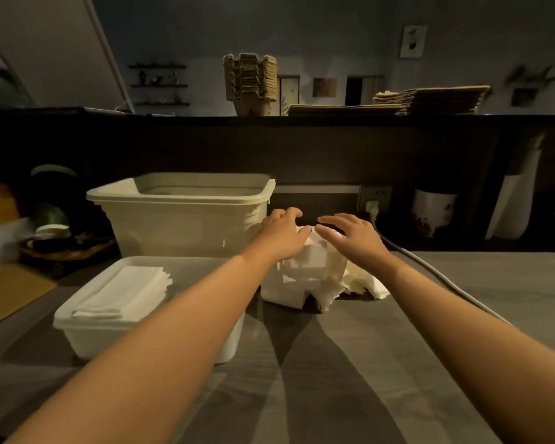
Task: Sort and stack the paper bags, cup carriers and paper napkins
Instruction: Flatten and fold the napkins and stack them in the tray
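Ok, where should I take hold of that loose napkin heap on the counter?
Grip the loose napkin heap by its two flanks, low down, a hand coming in from each side. It is ragged and spills rightward, so a top pinch would probably lift only a few sheets.

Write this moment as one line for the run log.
phase: napkin sorting | left hand: fingers curled over loose napkin pile | right hand: open, over pile | tray: neat napkin stack inside
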Demonstrator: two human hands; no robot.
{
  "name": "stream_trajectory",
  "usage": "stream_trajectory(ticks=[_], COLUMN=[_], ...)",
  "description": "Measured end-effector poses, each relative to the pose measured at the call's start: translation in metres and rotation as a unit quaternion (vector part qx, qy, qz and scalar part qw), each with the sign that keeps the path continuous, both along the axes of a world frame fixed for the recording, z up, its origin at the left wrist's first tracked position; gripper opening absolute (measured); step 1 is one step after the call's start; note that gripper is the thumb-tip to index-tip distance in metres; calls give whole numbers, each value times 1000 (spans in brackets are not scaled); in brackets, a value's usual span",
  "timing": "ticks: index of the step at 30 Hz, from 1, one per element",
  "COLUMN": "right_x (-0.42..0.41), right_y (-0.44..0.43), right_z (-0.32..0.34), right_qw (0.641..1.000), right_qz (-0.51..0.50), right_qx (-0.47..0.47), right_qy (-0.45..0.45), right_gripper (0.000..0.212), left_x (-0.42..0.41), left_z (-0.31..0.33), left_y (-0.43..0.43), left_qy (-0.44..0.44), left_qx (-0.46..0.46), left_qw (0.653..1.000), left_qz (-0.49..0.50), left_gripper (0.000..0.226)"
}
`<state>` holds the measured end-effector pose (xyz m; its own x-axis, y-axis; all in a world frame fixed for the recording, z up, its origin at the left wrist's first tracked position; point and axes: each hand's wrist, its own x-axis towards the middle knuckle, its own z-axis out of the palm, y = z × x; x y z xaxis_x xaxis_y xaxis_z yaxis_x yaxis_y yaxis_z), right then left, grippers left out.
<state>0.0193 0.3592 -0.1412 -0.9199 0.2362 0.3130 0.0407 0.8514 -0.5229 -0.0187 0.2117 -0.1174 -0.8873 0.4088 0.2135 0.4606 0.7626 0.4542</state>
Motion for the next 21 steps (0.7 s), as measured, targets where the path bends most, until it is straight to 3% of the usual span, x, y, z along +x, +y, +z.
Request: stream_trajectory(ticks=[5,7,12,16,21], right_x=[-23,-29,-36,-34,-19], right_y=[19,28,33,31,22], right_z=[-18,-27,-47,-59,-60], right_qw=[993,993,981,985,990], right_qz=[-16,5,28,8,3], right_qx=[2,-22,-134,-69,-37], right_qy=[-118,-120,-136,-159,-133], right_gripper=[65,77,76,61,61], left_x=[-32,-45,-67,-68,-56], left_z=[-16,-25,-47,-52,-52], left_y=[24,31,42,45,38], left_qy=[-7,-32,-123,-141,-149], left_qx=[-105,-126,-142,-185,-219], left_qw=[994,992,982,972,964], left_qz=[7,12,-12,-1,-19], left_gripper=[46,49,53,55,54])
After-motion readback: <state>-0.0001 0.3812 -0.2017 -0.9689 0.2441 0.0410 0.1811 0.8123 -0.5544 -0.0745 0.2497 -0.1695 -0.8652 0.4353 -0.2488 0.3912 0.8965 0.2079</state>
